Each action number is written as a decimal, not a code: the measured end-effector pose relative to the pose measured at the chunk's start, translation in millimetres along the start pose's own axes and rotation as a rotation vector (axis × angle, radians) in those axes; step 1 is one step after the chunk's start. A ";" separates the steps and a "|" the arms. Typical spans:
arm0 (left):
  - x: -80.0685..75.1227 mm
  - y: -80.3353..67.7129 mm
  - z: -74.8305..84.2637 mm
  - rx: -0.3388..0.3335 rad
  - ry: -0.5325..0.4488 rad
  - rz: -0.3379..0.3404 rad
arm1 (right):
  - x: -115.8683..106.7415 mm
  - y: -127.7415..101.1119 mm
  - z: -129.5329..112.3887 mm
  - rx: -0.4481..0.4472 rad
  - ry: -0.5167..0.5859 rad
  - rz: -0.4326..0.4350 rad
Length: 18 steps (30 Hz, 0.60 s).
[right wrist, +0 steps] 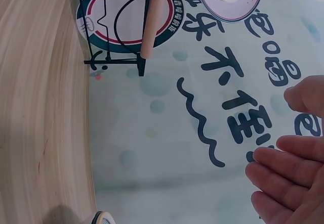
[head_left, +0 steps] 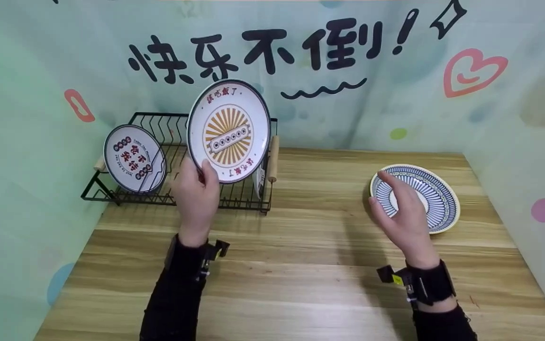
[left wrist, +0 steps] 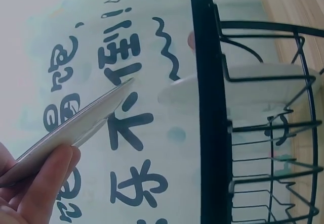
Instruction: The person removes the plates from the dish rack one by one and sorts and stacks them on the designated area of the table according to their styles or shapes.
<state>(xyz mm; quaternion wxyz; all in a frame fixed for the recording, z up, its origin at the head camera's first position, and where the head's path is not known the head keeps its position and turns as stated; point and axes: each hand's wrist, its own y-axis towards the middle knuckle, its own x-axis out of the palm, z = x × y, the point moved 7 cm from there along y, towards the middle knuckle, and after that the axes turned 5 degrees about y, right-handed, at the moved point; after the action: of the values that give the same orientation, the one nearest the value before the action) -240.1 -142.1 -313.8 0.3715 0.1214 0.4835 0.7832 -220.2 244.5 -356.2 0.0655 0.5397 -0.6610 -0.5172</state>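
Aloft, plate (head_left: 229, 131) in left grip (head_left: 194, 193)

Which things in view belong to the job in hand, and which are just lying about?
Likely the job:
sunburst plate, gripped by the left hand
black rack
red-lettered plate and teal-rimmed plate, in the rack
blue-patterned plate, near the right hand

Seemingly just setting:
lettered backdrop
wooden table

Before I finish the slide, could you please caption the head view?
The left hand holds up a sunburst plate by the dish rack.
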 end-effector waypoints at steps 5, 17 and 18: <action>3.5 -6.0 1.3 -0.022 -0.029 -0.033 | 2.7 -0.5 -0.9 0.003 0.013 -0.005; 14.6 -16.5 -0.5 -0.095 -0.142 -0.129 | 9.1 -1.4 -2.4 0.005 0.036 -0.030; 15.5 -17.6 -0.5 -0.098 -0.153 -0.136 | 9.7 -1.5 -2.4 0.007 0.037 -0.032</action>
<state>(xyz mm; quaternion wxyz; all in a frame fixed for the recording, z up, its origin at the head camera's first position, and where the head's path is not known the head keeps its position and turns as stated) -243.0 -127.1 -331.6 0.4652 0.1294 0.4221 0.7672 -221.7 235.6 -360.8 0.0678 0.5600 -0.6526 -0.5059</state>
